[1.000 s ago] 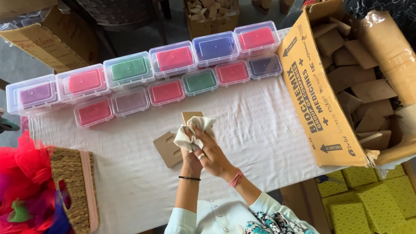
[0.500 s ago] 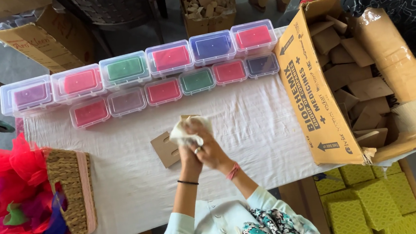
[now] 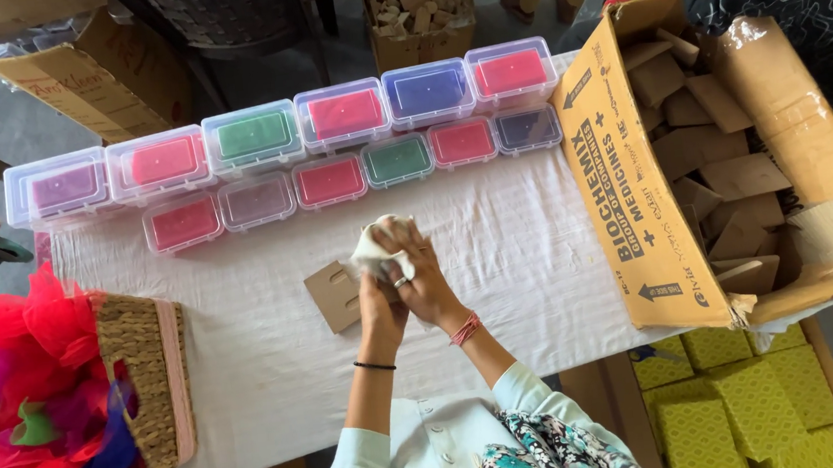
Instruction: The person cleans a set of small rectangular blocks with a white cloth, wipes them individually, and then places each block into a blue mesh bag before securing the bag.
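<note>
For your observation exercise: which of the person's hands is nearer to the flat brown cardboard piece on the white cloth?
Left. The left hand sits right beside the cardboard piece, at its right edge; the right hand is farther right. Both grip a white cloth.

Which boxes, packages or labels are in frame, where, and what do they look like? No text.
Big cardboard box: right end of table, on its side, brown with dark blue print, full of cardboard pieces.
Clear plastic boxes: two rows along the table's far edge, pink, green, purple and blue fillings.
Yellow boxes: floor, lower right, square, textured.
Brown cartons: floor, top left and top centre.
Hands: both grip a white cloth.
</note>
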